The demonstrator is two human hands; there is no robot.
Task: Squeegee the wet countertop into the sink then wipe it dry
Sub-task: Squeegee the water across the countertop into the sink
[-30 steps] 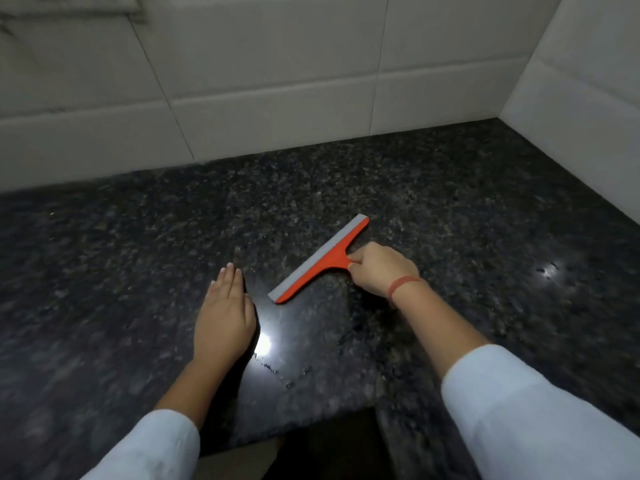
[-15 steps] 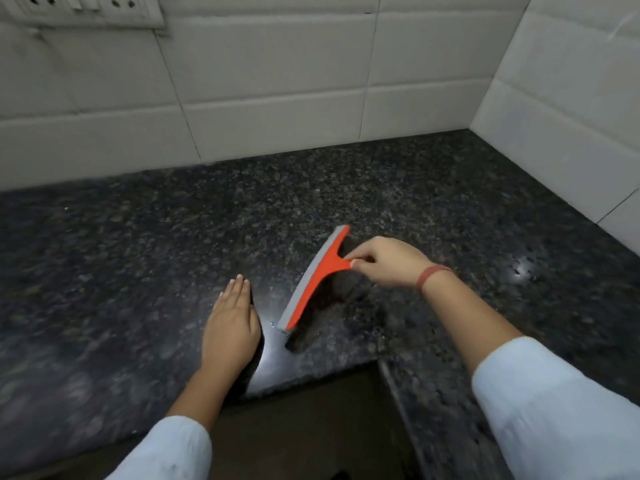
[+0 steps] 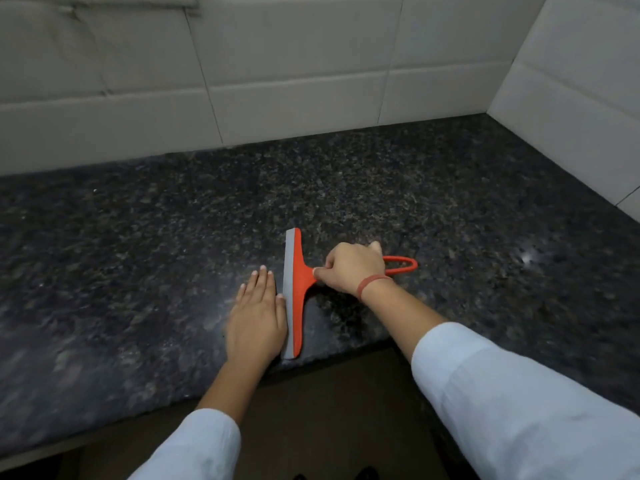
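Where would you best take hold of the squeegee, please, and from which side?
By the handle, coming from the right. It juts rightward from the middle of the squeegee, while the grey blade runs along the left edge, beside the flat left hand. The right hand grips it there.

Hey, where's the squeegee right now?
In the head view, the orange squeegee lies on the dark countertop near its front edge, handle gripped by the right hand, blade beside the flat left hand.
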